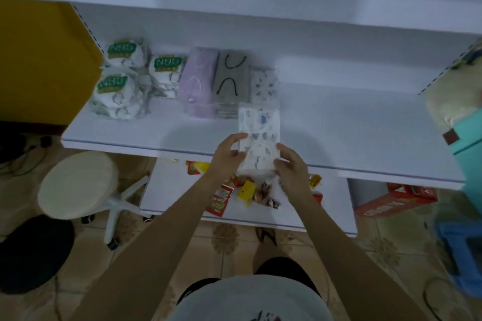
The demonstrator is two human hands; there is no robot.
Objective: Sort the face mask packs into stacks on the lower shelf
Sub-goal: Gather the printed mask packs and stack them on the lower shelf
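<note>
A white shirt and dark shorts fill the near edge, and two bare forearms reach out from them over the tiled floor. Both hands are clamped on one patterned mask pack. The left hand pinches its left edge and the right hand grips its near right corner. The pack is flat and clear-wrapped, white with small blue-grey shapes. Its far end lies over the front of the white shelf and its near end sticks out past the shelf edge.

Just beyond it on the shelf is a patterned stack of the same print. To the left of that, side by side and touching, stand a grey stack with black ear loops showing and a lilac stack. Further left is a heap of white N95 packs with green labels, piled loosely against the shelf's left end.

Under the hands, a lower board carries scattered red and yellow snack packets. A round cream stool stands on the floor to the left, with a black cushion nearer. A red box sits low on the right.
</note>
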